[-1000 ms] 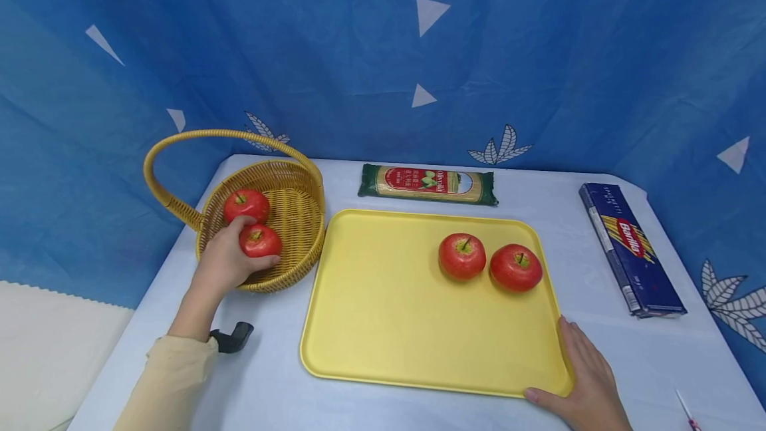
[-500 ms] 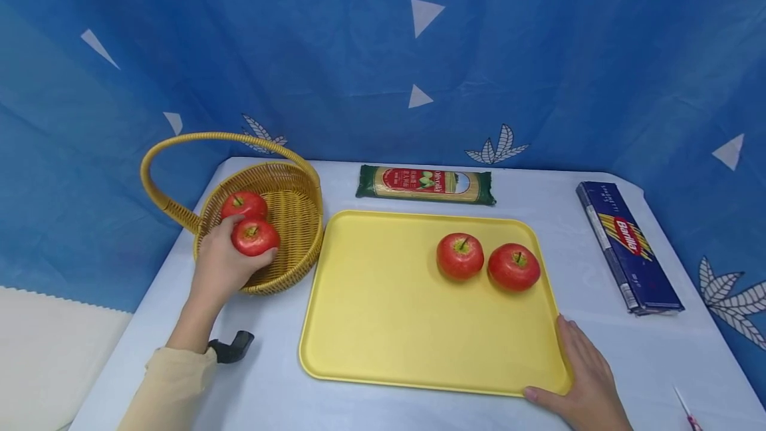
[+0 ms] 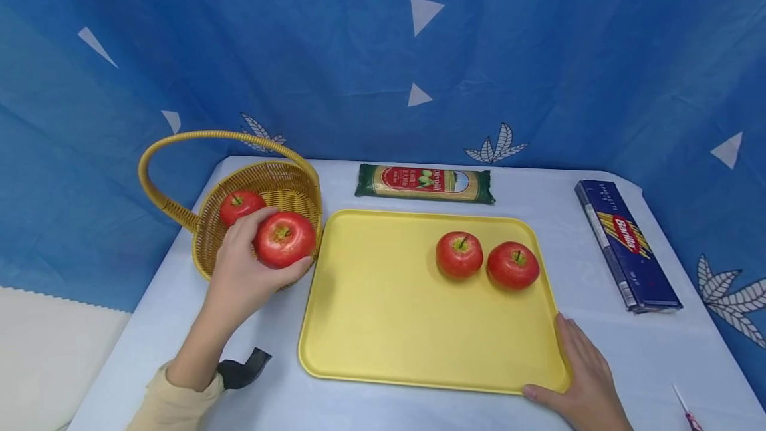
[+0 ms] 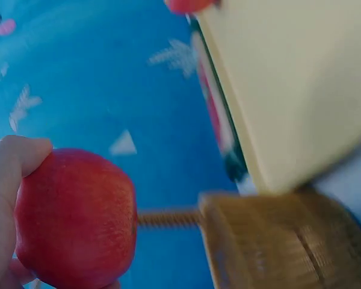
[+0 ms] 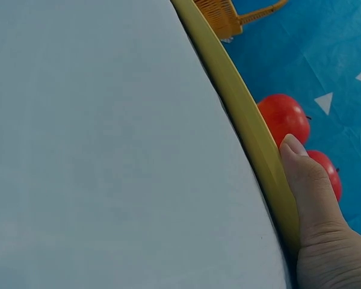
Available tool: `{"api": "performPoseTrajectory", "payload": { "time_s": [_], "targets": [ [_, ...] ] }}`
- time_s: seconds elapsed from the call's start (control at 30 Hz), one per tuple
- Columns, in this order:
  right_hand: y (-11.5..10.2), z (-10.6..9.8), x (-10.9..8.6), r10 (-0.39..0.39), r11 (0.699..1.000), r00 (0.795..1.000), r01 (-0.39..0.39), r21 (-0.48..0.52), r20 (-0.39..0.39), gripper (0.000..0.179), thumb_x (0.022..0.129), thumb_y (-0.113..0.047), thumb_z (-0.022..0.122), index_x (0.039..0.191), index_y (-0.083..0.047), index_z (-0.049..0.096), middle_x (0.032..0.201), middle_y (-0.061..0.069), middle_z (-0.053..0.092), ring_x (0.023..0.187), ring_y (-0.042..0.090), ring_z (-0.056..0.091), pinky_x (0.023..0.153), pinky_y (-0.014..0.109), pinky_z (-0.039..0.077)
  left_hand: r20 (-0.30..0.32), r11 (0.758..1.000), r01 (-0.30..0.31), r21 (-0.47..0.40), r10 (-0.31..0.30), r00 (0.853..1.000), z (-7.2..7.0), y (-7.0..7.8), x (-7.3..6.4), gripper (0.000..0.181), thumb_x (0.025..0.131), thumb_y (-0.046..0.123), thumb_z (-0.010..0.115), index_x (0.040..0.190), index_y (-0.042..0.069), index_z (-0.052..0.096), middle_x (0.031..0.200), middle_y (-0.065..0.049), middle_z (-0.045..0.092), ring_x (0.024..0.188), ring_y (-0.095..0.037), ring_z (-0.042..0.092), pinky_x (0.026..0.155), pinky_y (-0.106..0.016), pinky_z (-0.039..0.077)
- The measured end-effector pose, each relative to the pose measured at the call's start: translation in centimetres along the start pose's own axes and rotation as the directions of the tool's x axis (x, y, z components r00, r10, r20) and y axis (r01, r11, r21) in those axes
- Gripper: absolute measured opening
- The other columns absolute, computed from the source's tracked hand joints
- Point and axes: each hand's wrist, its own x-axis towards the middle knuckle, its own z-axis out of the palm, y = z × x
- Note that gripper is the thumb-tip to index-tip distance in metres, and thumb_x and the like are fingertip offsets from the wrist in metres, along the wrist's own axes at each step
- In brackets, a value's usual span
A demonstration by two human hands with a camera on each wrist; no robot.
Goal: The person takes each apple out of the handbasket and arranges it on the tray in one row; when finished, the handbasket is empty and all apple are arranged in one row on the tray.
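Head view: The left hand [image 3: 242, 275] pinches a red apple [image 3: 284, 240] between thumb and fingers, gripping its sides so the stem end stays uncovered. This apple seems raised, overlapping the wicker basket [image 3: 257, 175]. Just beyond the fingers a second apple [image 3: 239, 205] sits in the basket, whose curved wall probably keeps it from rolling. The right hand [image 3: 583, 378] rests at the near corner of the yellow tray [image 3: 383, 311], thumb spread from the fingers, presumably to steady it. Beyond that hand, a third apple [image 3: 459, 255] and a fourth apple [image 3: 513, 265] stand on the tray, near each other. The Barilla spaghetti box [image 3: 628, 245] lies beyond the right hand, off the tray.

Left wrist view: Digits close on the held apple; the basket, blurred, lies to one side of the hand.

Right wrist view: The thumb lies straight against the tray rim, consistent with bracing. The other fingers are hidden; their pressure cannot be told.
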Motion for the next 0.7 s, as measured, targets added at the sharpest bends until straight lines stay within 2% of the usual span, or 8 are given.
{"api": "performPoseTrajectory", "payload": {
  "time_s": [0.17, 0.33, 0.5, 0.7],
  "targets": [
    [0.0, 0.0, 0.0, -0.001, 1.0, 1.0, 0.001, -0.003, -0.004, 0.14, 0.069, -0.069, 0.076, 0.157, -0.01, -0.015, 0.162, 0.03, 0.001, 0.145, 0.053, 0.002, 0.11, 0.076, 0.005, 0.095, 0.996, -0.058, -0.07, 0.064, 0.993, 2.1, 2.3, 0.1, 0.086, 0.067, 0.033, 0.091, 0.139, 0.016, 0.048, 0.134, -0.006, 0.053, 0.124, -0.026, 0.048, 0.08, -0.051, 0.06],
    [0.0, 0.0, -0.1, -0.013, 1.0, 1.0, 0.013, 0.006, -0.012, 0.14, 0.069, -0.068, 0.077, 0.157, -0.012, -0.015, 0.163, 0.029, 0.001, 0.145, 0.053, 0.004, 0.111, 0.076, 0.005, 0.184, 0.988, -0.065, -0.14, 0.091, 0.979, 5.1, 3.7, 0.8, 0.085, 0.066, 0.036, 0.09, 0.139, 0.019, 0.05, 0.132, -0.001, 0.053, 0.121, -0.023, 0.05, 0.083, -0.047, 0.059],
    [-0.1, 0.0, 0.0, -0.012, 1.0, 1.0, 0.012, 0.008, -0.013, 0.14, 0.068, -0.068, 0.077, 0.158, -0.012, -0.014, 0.162, 0.029, 0.003, 0.144, 0.053, 0.007, 0.11, 0.076, 0.006, 0.261, 0.98, -0.058, -0.193, 0.108, 0.959, 8.7, 4.4, 1.8, 0.084, 0.067, 0.04, 0.089, 0.139, 0.022, 0.049, 0.131, 0.002, 0.053, 0.12, -0.02, 0.051, 0.087, -0.043, 0.057],
    [-0.2, -0.1, -0.2, -0.006, 1.0, 1.0, 0.006, 0.009, -0.014, 0.141, 0.068, -0.067, 0.078, 0.158, -0.011, -0.014, 0.162, 0.03, 0.004, 0.143, 0.053, 0.007, 0.111, 0.076, 0.005, 0.335, 0.973, -0.014, -0.232, 0.093, 0.938, 12.4, 4.1, 3.0, 0.084, 0.068, 0.04, 0.088, 0.141, 0.023, 0.049, 0.131, 0.001, 0.055, 0.121, -0.02, 0.049, 0.089, -0.043, 0.055]
  ]
}}
